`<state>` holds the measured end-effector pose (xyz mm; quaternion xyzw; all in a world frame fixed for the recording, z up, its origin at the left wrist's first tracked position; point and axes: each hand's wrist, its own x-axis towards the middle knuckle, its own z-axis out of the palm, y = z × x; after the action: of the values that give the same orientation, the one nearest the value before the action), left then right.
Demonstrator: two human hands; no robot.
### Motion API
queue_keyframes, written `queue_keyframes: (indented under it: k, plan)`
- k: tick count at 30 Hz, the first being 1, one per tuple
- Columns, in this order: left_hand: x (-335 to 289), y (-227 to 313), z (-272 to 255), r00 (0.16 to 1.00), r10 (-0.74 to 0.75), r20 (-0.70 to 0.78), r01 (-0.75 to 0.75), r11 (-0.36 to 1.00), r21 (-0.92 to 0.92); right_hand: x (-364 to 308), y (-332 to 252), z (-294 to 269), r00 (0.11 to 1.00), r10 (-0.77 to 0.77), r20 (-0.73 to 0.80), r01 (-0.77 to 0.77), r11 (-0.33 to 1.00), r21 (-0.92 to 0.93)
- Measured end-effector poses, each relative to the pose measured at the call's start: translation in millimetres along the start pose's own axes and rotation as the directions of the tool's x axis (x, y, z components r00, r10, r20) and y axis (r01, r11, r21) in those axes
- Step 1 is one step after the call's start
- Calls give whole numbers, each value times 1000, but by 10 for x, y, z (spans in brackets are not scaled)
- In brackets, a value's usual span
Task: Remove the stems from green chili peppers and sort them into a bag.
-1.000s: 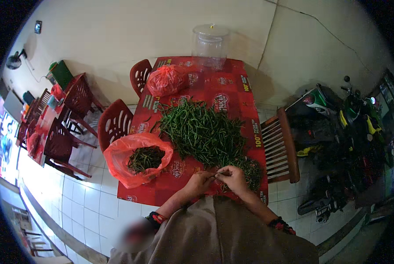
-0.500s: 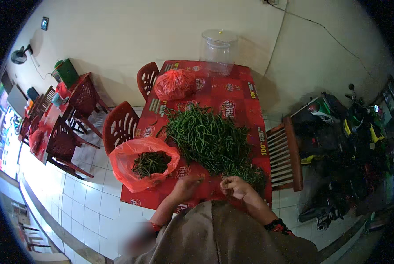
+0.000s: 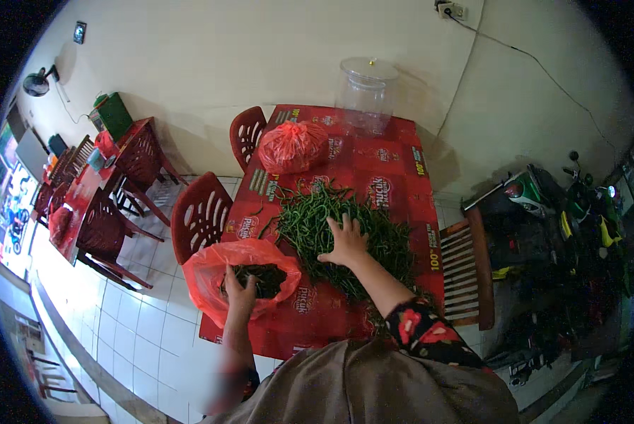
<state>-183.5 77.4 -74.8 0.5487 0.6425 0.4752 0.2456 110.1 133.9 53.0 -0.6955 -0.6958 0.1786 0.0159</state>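
Observation:
A broad heap of long, thin, curly green chillies [image 3: 306, 226] lies on the red table [image 3: 402, 169]. Over its middle, my right hand [image 3: 346, 244] is open with the fingers spread, and the fingertips reach onto the chillies. Left of the heap stands a red plastic bag [image 3: 211, 272], its mouth wide and rolled outward. Inside it are darker green pieces [image 3: 269, 280], too dim to make out exactly. My left hand [image 3: 241, 290] is at the bag's mouth, thumb and fingers apart, with nothing visible held.
A knotted red bag [image 3: 292, 146] sits farther back on the table, near a clear lidded jar [image 3: 368, 95]. Red plastic chairs [image 3: 202, 215] line the left side; a slatted wooden chair [image 3: 465, 272] stands at the right. Motorbikes [image 3: 543, 198] are parked beyond it.
My hands were together at the near table edge, fingers pinched. Now the left has moved into the bag's mouth, and the right has reached forward over the chillies; both have opened.

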Motion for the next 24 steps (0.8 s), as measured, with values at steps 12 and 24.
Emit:
queue_keyframes:
  k: [12, 24]
  plan:
    - [-425, 198, -93, 980, -83, 181, 96, 993, -62, 499, 157, 303, 996, 58, -62, -56, 998, 39]
    - [-554, 543, -110, 965, -53, 255, 89, 988, -129, -582, 254, 355, 949, 21, -313, 120, 898, 424]
